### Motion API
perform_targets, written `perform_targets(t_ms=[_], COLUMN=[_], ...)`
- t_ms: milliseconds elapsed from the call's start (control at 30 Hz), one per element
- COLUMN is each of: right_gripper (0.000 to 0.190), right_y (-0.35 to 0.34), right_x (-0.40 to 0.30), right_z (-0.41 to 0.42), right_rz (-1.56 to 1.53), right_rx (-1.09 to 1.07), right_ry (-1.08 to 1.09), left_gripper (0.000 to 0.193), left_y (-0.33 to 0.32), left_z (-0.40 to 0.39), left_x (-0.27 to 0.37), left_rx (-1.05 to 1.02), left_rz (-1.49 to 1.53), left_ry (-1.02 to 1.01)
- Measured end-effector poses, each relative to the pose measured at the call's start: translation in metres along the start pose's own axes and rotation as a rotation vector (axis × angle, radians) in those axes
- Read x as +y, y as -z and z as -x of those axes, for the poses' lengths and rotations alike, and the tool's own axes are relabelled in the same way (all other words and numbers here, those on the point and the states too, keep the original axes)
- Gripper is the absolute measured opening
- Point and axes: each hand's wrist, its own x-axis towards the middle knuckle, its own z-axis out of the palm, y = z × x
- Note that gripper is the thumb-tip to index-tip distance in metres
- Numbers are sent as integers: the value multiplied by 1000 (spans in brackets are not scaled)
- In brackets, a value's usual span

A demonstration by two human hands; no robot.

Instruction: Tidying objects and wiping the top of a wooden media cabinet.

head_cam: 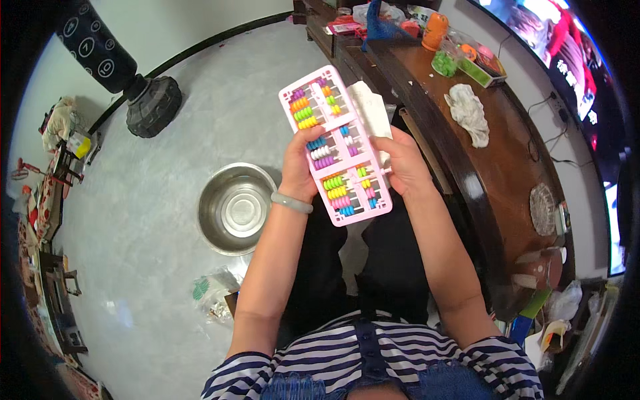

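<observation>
A pink plastic abacus (345, 164) with multicoloured beads is tilted in front of me, above my dark trousers. My left hand (299, 167) grips its left edge, the thumb lying over the frame and the fingers hidden behind. On the other side, my right hand (406, 162) holds a creamy white cloth or paper (371, 112), with its thumb close to the abacus's right edge. Part of this white piece is hidden behind the abacus. Whether the right fingers also support the frame is unclear.
A steel basin (210, 212) stands on the grey floor left of my legs, near a clear plastic bag (217, 295). On the right, a brown wooden cabinet (492, 185) carries a crumpled white cloth (468, 115) and a glass dish (542, 209). A black punching bag (95, 50) stands upper left.
</observation>
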Motion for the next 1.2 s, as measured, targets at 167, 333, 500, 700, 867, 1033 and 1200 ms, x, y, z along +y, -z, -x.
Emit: perform_targets(t_ms=[167, 333, 500, 700, 867, 1033, 1200], right_gripper=[31, 34, 36, 34, 30, 28, 23], right_y=[12, 28, 45, 29, 42, 39, 56], right_x=[6, -4, 22, -10, -35, -54, -87], right_z=[11, 22, 48, 68, 67, 61, 58], right_rz=[4, 151, 320, 71, 281, 391, 540], right_rx=[10, 195, 601, 422, 153, 178, 264], right_ry=[41, 81, 236, 125, -43, 33, 159], left_gripper=[40, 37, 37, 34, 46, 63, 77], left_y=[-3, -11, 3, -11, -26, -24, -12], left_z=[7, 2, 0, -14, -25, -42, -69], left_x=[-19, -39, -47, -64, -75, -79, -79], left_rx=[92, 156, 250, 270, 209, 172, 287], left_rz=[27, 36, 52, 8, -14, 0, 98], left_ry=[21, 89, -133, -213, -228, -300, -91])
